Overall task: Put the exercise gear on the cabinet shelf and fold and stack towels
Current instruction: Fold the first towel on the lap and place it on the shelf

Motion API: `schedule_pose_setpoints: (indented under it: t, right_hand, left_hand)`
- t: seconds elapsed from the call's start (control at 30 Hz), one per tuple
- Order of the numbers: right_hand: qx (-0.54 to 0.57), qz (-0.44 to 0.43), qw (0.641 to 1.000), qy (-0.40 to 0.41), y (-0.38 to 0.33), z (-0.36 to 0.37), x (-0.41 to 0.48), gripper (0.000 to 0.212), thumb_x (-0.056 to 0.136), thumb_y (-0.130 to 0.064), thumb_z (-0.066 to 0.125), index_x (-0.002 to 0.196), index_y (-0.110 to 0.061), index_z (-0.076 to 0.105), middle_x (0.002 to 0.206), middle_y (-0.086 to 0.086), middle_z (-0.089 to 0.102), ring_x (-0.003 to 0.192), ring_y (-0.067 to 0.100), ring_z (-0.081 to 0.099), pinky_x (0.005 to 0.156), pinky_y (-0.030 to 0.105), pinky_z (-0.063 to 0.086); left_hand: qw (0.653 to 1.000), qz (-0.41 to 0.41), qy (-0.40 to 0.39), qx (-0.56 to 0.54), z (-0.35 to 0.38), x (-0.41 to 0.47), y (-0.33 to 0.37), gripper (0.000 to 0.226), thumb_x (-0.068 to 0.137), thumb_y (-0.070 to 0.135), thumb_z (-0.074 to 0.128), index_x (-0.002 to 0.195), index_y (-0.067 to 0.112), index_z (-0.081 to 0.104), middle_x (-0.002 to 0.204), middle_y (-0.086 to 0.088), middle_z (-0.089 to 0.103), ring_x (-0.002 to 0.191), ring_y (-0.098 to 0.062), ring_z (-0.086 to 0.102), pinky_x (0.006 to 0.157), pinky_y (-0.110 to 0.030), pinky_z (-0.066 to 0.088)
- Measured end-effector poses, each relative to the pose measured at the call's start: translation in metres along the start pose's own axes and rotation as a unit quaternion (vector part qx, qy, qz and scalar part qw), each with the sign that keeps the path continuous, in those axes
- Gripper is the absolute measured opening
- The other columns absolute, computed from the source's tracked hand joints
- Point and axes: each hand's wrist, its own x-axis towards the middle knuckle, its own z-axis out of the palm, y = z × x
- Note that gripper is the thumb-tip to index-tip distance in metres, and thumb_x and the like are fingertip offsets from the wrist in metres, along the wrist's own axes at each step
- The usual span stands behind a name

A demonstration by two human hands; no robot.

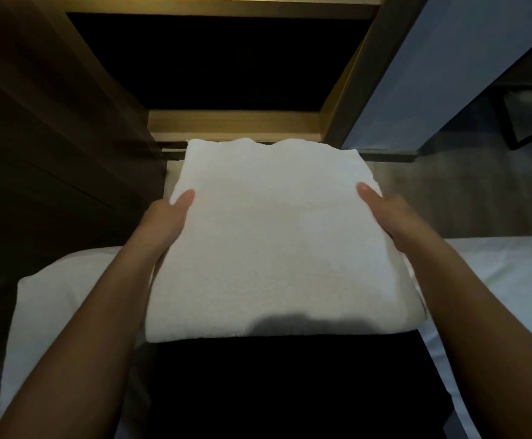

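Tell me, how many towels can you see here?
1: a folded white towel, held by the left hand and the right hand at its sides, before the open cabinet. Others may be hidden beneath it.

A single head-worn view looks forward and steeply down. It faces the open cabinet, whose lit front edge crosses the upper part of the frame. The towel fills the centre, close under the lens. The bed shows low at both side edges.
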Motion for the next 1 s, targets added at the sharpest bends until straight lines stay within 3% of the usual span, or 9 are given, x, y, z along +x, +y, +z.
schedule_pose_setpoints:
  t: [0.1,0.27,0.37,0.5,0.67,0.77,0.87,0.93,1.0]
  right_hand:
    - [-0.014,-0.006,1.000,-0.005,0.017,-0.001,-0.003,0.069,0.093,-0.066,0.034,0.132,-0.013,0.051,0.128,0.012,0.057,0.097,0.025,0.053,0.083,0.039,0.040]
    - [0.006,0.006,1.000,-0.018,0.026,-0.003,-0.005,0.067,0.091,-0.067,0.038,0.128,-0.014,0.054,0.124,0.012,0.059,0.103,0.029,0.057,0.088,0.041,0.044]
    - [0.059,0.040,0.997,-0.041,0.006,-0.006,0.001,0.061,0.088,-0.073,0.036,0.116,-0.022,0.053,0.108,0.004,0.059,0.092,0.026,0.059,0.086,0.042,0.044]
    - [0.080,0.029,0.996,-0.008,-0.025,-0.001,0.019,0.064,0.086,-0.077,0.035,0.119,-0.026,0.053,0.108,0.000,0.058,0.096,0.027,0.060,0.085,0.044,0.045]
    - [0.032,-0.009,0.996,0.077,-0.018,0.013,0.032,0.070,0.092,-0.068,0.035,0.139,-0.018,0.044,0.137,0.008,0.052,0.117,0.032,0.054,0.096,0.048,0.043]
    - [0.016,-0.004,0.998,0.057,-0.020,0.010,0.036,0.071,0.092,-0.069,0.035,0.140,-0.017,0.044,0.139,0.009,0.051,0.122,0.034,0.052,0.099,0.049,0.043]
    - [0.040,0.004,0.999,0.024,-0.025,0.005,0.039,0.066,0.092,-0.068,0.036,0.133,-0.019,0.050,0.131,0.007,0.056,0.115,0.032,0.056,0.100,0.048,0.045]
    - [0.070,0.008,0.998,-0.005,-0.034,0.005,0.041,0.062,0.093,-0.066,0.037,0.132,-0.021,0.052,0.131,0.005,0.057,0.114,0.031,0.057,0.104,0.049,0.043]
    - [0.087,0.001,0.996,0.011,-0.044,0.007,0.044,0.060,0.094,-0.062,0.040,0.135,-0.019,0.050,0.134,0.006,0.056,0.116,0.030,0.057,0.104,0.047,0.043]
  left_hand:
    - [1.000,0.003,0.003,-0.003,-0.001,0.000,-0.021,0.062,0.094,0.062,0.039,0.127,0.012,0.055,0.109,-0.007,0.061,0.080,-0.020,0.053,0.072,-0.035,0.042]
    - [0.997,-0.039,-0.071,-0.010,-0.008,-0.005,-0.022,0.068,0.092,0.065,0.041,0.134,0.013,0.051,0.131,-0.011,0.057,0.113,-0.032,0.055,0.100,-0.047,0.042]
    - [0.992,-0.058,-0.101,-0.050,-0.014,0.002,0.001,0.065,0.091,0.067,0.042,0.134,0.019,0.050,0.126,-0.009,0.055,0.102,-0.027,0.053,0.098,-0.044,0.039]
    - [0.998,-0.028,-0.048,-0.041,-0.004,0.015,0.036,0.076,0.091,0.070,0.033,0.143,0.015,0.041,0.145,-0.011,0.044,0.124,-0.031,0.047,0.095,-0.045,0.037]
    - [0.992,0.064,0.086,0.059,0.010,0.031,0.030,0.055,0.098,0.053,0.037,0.108,0.004,0.058,0.110,-0.017,0.060,0.073,-0.017,0.050,0.063,-0.027,0.037]
    - [0.995,0.042,0.088,0.036,0.011,0.034,0.027,0.057,0.097,0.055,0.038,0.114,0.004,0.058,0.105,-0.015,0.059,0.083,-0.022,0.055,0.069,-0.032,0.039]
    - [0.998,-0.054,0.013,-0.023,0.004,0.033,0.039,0.056,0.095,0.059,0.037,0.121,0.011,0.051,0.113,-0.010,0.055,0.092,-0.023,0.052,0.081,-0.038,0.040]
    - [0.988,-0.058,-0.071,-0.125,0.002,0.035,0.052,0.062,0.097,0.059,0.032,0.137,0.013,0.045,0.120,-0.006,0.053,0.103,-0.020,0.051,0.093,-0.037,0.038]
    - [0.992,-0.017,-0.056,-0.109,0.004,0.037,0.062,0.065,0.096,0.060,0.036,0.139,0.012,0.045,0.118,-0.005,0.053,0.101,-0.020,0.051,0.087,-0.038,0.038]
